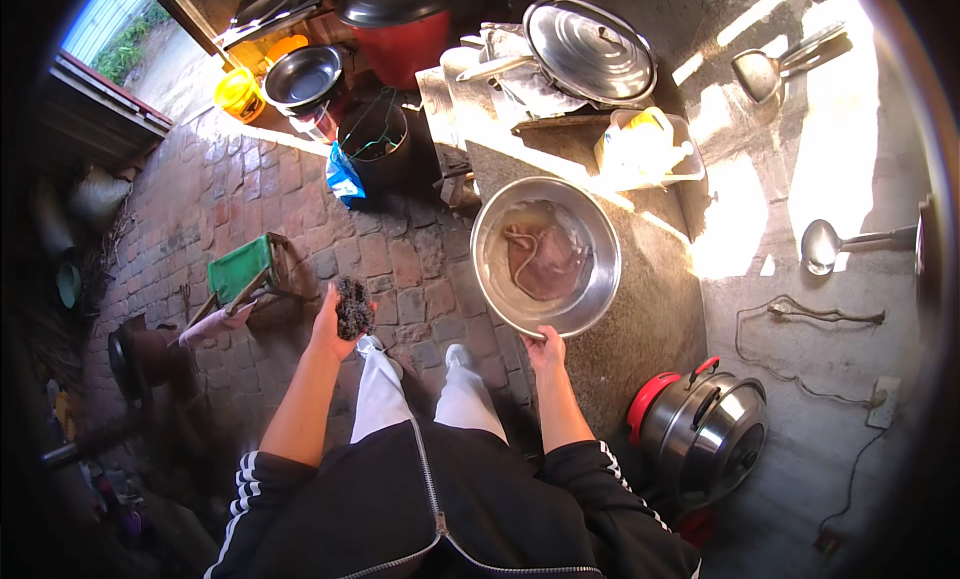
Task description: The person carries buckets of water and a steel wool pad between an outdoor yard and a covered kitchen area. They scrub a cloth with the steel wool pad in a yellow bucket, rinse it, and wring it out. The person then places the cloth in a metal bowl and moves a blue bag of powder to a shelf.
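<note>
My left hand holds a dark, wiry scouring pad above the brick floor. With my right hand I grip the near rim of a stainless steel basin, the thumb over the edge. The basin is on or just above the rough concrete counter; which one I cannot tell. Cloudy liquid lies in the basin around a limp reddish-brown thing with a pale cord-like strand across it. Its exact kind is unclear.
On the counter are a white plastic tub and, farther back, a large metal lid. A steel multi-tier pot stands at right. Ladles hang on the wall. At left is a green-topped stool; beyond stands a dark bucket.
</note>
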Action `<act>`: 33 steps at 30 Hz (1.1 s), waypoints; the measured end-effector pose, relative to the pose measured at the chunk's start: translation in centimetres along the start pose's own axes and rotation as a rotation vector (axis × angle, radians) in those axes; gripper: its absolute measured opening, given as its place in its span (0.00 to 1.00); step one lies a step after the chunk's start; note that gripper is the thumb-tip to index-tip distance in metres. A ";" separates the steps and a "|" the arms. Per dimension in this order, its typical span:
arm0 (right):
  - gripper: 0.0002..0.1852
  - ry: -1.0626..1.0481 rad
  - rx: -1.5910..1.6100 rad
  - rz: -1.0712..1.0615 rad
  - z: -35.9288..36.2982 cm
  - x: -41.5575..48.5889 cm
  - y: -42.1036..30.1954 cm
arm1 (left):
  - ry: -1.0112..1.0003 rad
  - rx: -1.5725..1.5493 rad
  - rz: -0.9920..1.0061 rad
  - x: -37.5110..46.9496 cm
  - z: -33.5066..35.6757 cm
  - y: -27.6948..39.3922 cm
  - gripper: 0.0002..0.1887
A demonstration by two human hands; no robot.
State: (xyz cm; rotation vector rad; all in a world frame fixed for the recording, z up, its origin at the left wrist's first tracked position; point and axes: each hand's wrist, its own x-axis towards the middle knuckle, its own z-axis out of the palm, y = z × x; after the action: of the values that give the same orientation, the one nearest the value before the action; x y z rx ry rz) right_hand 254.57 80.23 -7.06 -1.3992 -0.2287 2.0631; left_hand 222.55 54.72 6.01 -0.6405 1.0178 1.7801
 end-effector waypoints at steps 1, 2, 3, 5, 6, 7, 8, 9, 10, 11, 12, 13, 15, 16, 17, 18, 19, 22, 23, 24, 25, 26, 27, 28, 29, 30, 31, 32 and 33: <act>0.14 0.003 -0.023 0.002 -0.1 0.5 -0.3 | -0.027 -0.002 -0.001 0.0 0.2 -0.1 0.26; 0.15 -0.040 -0.016 -0.007 -0.4 1.1 -0.8 | -0.046 0.018 -0.002 0.1 0.3 -0.3 0.26; 0.17 -0.056 -0.012 -0.020 -0.6 1.6 -1.2 | -0.078 0.032 -0.004 0.1 0.5 -0.4 0.26; 0.21 -0.069 -0.022 -0.002 -1.2 2.7 -2.2 | -0.094 0.041 -0.006 0.1 1.0 -0.7 0.26; 0.22 -0.063 -0.041 -0.002 -1.4 3.2 -2.6 | -0.077 0.037 -0.005 0.0 1.2 -0.9 0.26; 0.23 -0.059 -0.060 -0.002 -1.6 3.6 -3.1 | -0.049 0.026 -0.013 -0.1 1.5 -1.1 0.27; 0.24 -0.033 -0.080 -0.020 -1.7 3.8 -3.4 | -0.045 0.055 0.001 -0.3 1.8 -1.3 0.26; 0.22 -0.013 -0.113 0.000 -1.8 3.9 -3.8 | -0.030 0.079 0.002 -0.5 2.1 -1.4 0.26; 0.21 -0.102 -0.113 0.020 -1.8 3.8 -4.1 | -0.056 0.098 0.005 -0.7 2.5 -1.6 0.26; 0.21 -0.108 -0.115 0.020 -1.7 3.5 -4.5 | -0.052 0.107 -0.019 -0.9 2.9 -1.5 0.23; 0.21 -0.129 -0.114 0.005 -1.6 2.9 -5.0 | -0.082 0.139 0.003 -1.0 3.4 -1.5 0.22; 0.23 -0.201 -0.157 -0.012 -1.6 2.0 -5.6 | -0.094 0.166 0.026 -1.1 4.0 -1.5 0.20; 0.21 -0.059 -0.342 0.026 -1.3 -0.2 -7.0 | -0.130 0.117 0.061 -1.0 5.2 -1.1 0.18; 0.20 -0.002 -0.441 0.050 -1.2 -1.4 -7.9 | -0.115 0.125 0.087 -1.0 5.7 -0.9 0.18; 0.19 -0.039 -0.596 0.136 -1.1 -2.6 -8.9 | -0.128 0.127 0.115 -0.8 6.2 -0.7 0.17; 0.18 -0.062 -0.758 0.226 -0.8 -3.4 -9.8 | -0.195 0.119 0.150 -0.6 6.6 -0.6 0.17; 0.18 -0.032 -0.933 0.316 -0.4 -4.0 -10.4 | -0.206 0.123 0.152 -0.4 6.9 -0.5 0.17; 0.17 -0.383 -0.852 0.145 2.3 -2.8 -11.2 | -0.145 0.114 0.125 0.4 6.9 -0.7 0.16; 0.17 -0.384 -0.858 0.021 3.8 -1.3 -10.9 | -0.103 0.104 0.117 0.5 6.6 -1.2 0.16; 0.19 -0.333 -1.050 -0.170 5.5 0.5 -10.2 | -0.061 0.096 0.111 0.6 6.3 -1.7 0.15; 0.24 -0.275 -1.245 -0.314 7.0 2.3 -9.6 | -0.020 0.089 0.107 0.6 5.8 -2.2 0.15; 0.29 -0.233 -1.436 -0.567 8.1 3.8 -9.0 | -0.011 0.077 0.092 0.6 5.3 -2.6 0.14; 0.36 -0.131 -1.637 -0.743 9.0 4.9 -8.0 | 0.002 0.065 0.075 0.4 4.7 -3.2 0.14; 0.38 -0.116 -1.718 -0.727 9.7 6.0 -7.0 | 0.016 0.054 0.056 0.1 4.0 -3.7 0.14; 0.41 -0.075 -1.800 -0.673 10.2 6.7 -6.0 | 0.021 0.065 0.033 -0.3 3.3 -4.0 0.14; 0.44 -0.022 -1.852 -0.703 10.6 7.4 -5.3 | 0.042 0.037 0.032 -0.5 2.7 -4.2 0.14; 0.33 -0.061 -2.028 -0.794 10.7 7.7 -4.4 | 0.074 0.013 0.032 -0.7 2.0 -4.3 0.14; 0.30 -0.063 -2.069 -0.837 10.8 8.1 -4.1 | 0.106 -0.013 0.031 -0.9 1.5 -4.4 0.14; 0.26 -0.110 -2.088 -0.879 10.8 8.4 -3.8 | 0.140 -0.022 0.050 -1.1 0.9 -4.3 0.14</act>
State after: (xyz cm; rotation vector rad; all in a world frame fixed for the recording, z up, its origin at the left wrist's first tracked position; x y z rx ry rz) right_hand 244.53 90.28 -7.23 -1.3578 -2.8666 0.5540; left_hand 226.98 55.83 5.79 -0.7673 1.1187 1.8124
